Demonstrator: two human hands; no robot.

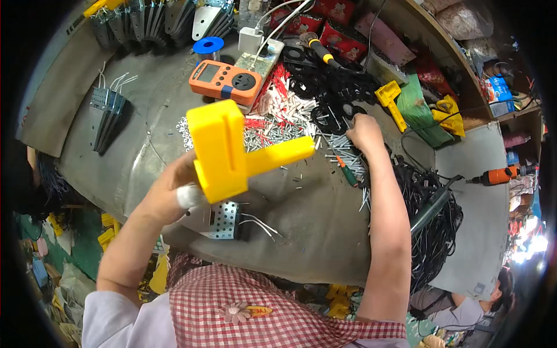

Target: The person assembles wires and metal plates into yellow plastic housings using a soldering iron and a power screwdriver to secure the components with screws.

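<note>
A yellow plastic housing with a straight handle (220, 153) is raised over the bench in my left hand (165, 194), whose fingers are wrapped behind it. White tape or wrap shows on one finger. Below it lies a perforated metal part with white wires (224, 220). My right hand (365, 133) reaches to the right side, fingers pinched together at the edge of a pile of black rings (325, 116); what they hold is too small to make out. Silver screws (342, 145) and a screwdriver with a green and orange handle (347, 172) lie just below that hand.
An orange meter with a socket (226, 81), a blue spool (208, 46) and red and white small parts (284, 95) are at the back. Black cables (435, 226) heap at the right, near an orange power driver (499, 176). Another metal assembly (106, 119) stands left. A person (464, 310) sits lower right.
</note>
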